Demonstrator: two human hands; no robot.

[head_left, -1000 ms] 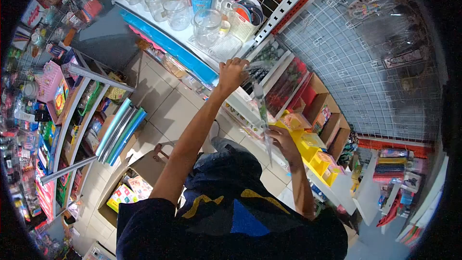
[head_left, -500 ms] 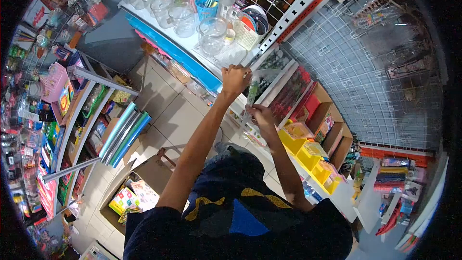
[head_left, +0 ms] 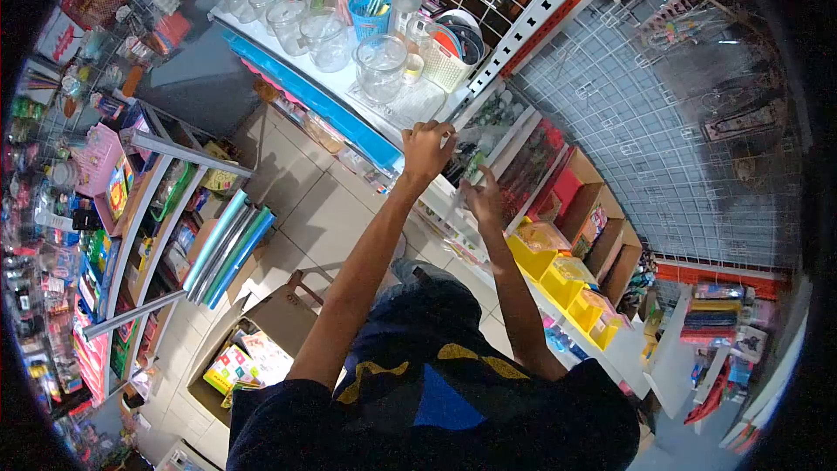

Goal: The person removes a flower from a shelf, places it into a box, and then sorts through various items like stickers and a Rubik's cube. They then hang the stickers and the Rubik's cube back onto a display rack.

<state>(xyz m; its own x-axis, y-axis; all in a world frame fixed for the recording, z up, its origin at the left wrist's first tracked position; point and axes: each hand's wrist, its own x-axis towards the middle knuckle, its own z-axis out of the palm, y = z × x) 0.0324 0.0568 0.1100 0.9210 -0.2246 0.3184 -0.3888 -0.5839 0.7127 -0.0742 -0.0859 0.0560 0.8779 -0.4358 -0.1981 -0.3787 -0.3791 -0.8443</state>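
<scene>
Both hands hold a clear plastic packet at the front edge of the white shelf.

The left hand [head_left: 426, 150] is closed in a fist on the top of the clear packet [head_left: 472, 166], just beside the front edge of the white shelf [head_left: 349, 78]. The right hand [head_left: 482, 198] grips the lower part of the same packet, fingers curled around it, directly below and near the left hand. A clear glass jar [head_left: 380, 66] stands on the shelf close to that edge. A white woven basket [head_left: 446, 65] sits behind it. Yellow bins [head_left: 558, 275] occupy the lower rack to the right.
</scene>
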